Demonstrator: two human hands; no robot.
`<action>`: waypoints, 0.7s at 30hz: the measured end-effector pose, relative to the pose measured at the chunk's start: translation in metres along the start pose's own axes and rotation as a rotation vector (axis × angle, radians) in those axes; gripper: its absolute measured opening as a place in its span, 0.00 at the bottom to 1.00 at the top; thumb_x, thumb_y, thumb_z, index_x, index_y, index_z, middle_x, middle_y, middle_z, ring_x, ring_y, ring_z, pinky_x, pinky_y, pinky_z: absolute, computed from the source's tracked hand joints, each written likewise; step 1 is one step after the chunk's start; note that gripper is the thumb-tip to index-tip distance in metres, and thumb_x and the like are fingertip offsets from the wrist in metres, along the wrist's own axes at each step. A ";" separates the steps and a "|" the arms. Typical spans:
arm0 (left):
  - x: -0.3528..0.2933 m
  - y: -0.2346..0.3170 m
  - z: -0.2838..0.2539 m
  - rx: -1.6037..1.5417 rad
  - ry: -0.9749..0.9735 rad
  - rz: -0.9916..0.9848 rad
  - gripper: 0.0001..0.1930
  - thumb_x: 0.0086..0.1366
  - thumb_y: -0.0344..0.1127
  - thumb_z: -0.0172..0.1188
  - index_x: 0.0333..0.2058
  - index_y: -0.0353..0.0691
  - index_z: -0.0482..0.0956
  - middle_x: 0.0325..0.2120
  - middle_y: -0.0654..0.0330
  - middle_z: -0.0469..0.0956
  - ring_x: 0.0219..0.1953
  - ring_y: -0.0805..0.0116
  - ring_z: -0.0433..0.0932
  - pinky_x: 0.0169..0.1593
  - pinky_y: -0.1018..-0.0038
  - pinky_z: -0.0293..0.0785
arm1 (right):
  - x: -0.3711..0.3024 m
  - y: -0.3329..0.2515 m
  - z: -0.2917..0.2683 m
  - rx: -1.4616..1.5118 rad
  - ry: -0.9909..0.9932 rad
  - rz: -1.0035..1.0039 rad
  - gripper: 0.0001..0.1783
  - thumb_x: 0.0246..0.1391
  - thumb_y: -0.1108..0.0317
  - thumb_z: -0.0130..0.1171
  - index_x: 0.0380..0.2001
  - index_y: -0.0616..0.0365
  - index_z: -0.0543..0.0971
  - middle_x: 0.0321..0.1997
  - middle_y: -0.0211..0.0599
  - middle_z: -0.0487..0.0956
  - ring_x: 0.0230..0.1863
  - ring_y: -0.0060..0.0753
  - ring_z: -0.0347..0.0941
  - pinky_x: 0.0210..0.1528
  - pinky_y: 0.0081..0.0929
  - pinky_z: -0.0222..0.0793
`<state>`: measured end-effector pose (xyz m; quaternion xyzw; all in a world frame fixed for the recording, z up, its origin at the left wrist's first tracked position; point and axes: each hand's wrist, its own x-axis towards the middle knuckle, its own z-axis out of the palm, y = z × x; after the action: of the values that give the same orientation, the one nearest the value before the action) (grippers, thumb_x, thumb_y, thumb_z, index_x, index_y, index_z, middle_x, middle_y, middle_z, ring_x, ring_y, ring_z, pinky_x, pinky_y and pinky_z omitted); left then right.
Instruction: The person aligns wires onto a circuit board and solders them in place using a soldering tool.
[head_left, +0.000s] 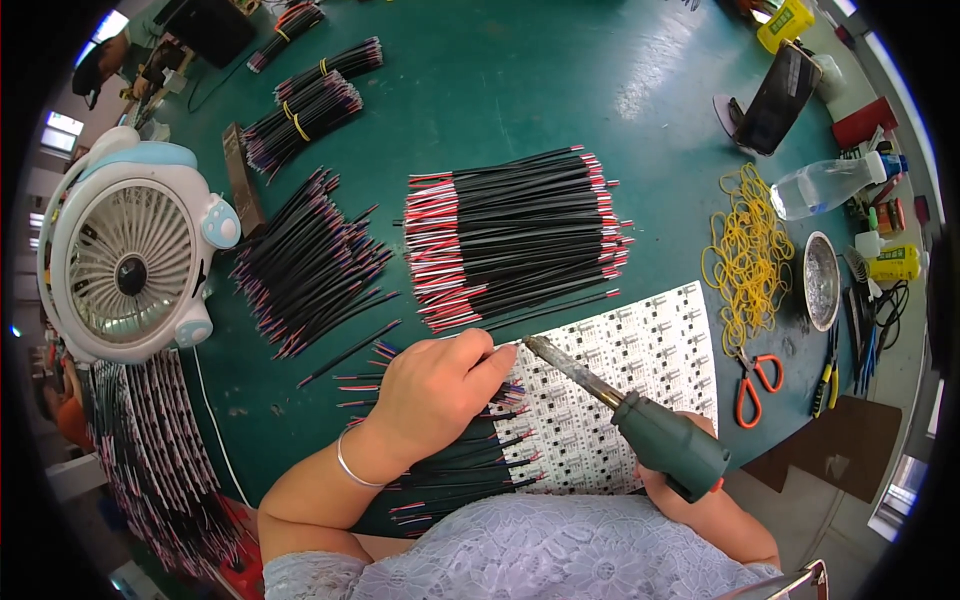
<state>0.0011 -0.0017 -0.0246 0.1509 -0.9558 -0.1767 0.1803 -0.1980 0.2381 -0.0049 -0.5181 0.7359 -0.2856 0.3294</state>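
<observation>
My left hand [435, 388] rests on a row of black wires with red and white ends [460, 465], fingers pinched at the edge of a white circuit-board panel [640, 350]. A thin silver bangle sits on that wrist. My right hand [690, 490] grips the green handle of a soldering iron [625, 405]. Its dark metal tip points up-left, close to my left fingertips over the panel's top-left corner.
A large pile of black wires with red ends [515, 235] lies behind the panel, more bundles [305, 260] to the left. A white and blue desk fan [130, 260] stands at left. Yellow rubber bands [745, 250], orange scissors [755, 385], a metal dish [822, 280] and a plastic bottle [830, 185] sit right.
</observation>
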 end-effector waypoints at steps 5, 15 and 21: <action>0.001 -0.001 0.000 -0.005 0.005 0.007 0.12 0.51 0.30 0.60 0.37 0.41 0.80 0.28 0.63 0.69 0.22 0.68 0.73 0.25 0.73 0.71 | 0.000 0.002 0.003 0.004 0.016 -0.046 0.18 0.37 0.68 0.67 0.37 0.51 0.82 0.41 0.33 0.81 0.46 0.41 0.74 0.50 0.35 0.70; 0.001 -0.002 0.000 -0.006 -0.011 0.004 0.12 0.51 0.30 0.60 0.37 0.41 0.80 0.28 0.63 0.70 0.22 0.69 0.72 0.25 0.72 0.71 | 0.004 0.001 -0.004 -0.235 -0.021 -0.222 0.21 0.35 0.65 0.68 0.39 0.49 0.81 0.45 0.36 0.78 0.48 0.42 0.72 0.48 0.35 0.71; 0.003 0.001 -0.002 -0.024 -0.025 -0.023 0.12 0.49 0.28 0.61 0.36 0.40 0.82 0.26 0.62 0.70 0.22 0.66 0.72 0.24 0.72 0.69 | 0.013 -0.016 -0.010 -0.243 0.000 -0.178 0.18 0.36 0.67 0.67 0.37 0.51 0.81 0.42 0.37 0.79 0.41 0.44 0.74 0.43 0.37 0.72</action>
<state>-0.0012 -0.0028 -0.0220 0.1572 -0.9540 -0.1923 0.1679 -0.1998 0.2221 0.0118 -0.6173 0.7162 -0.2224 0.2377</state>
